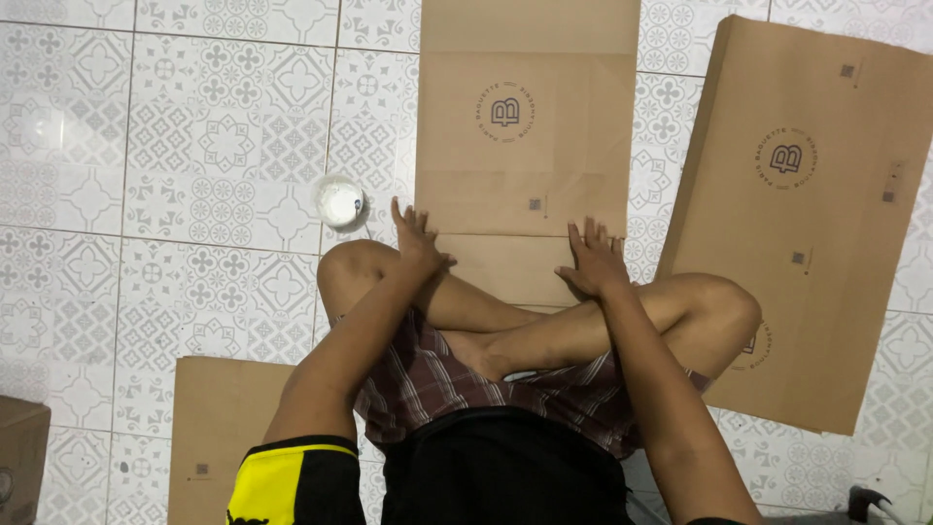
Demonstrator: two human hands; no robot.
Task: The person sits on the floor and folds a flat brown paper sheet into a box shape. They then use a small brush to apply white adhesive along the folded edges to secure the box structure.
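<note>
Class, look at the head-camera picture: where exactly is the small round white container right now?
The small round white container stands on the patterned tile floor, left of the flat brown paper bag and just up-left of the left hand.

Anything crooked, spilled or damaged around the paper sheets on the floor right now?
The large brown paper sheet on the right lies tilted against the tile lines, unlike the straight brown sheet under both hands: left hand, right hand. The small round white container shows no spill.
</note>
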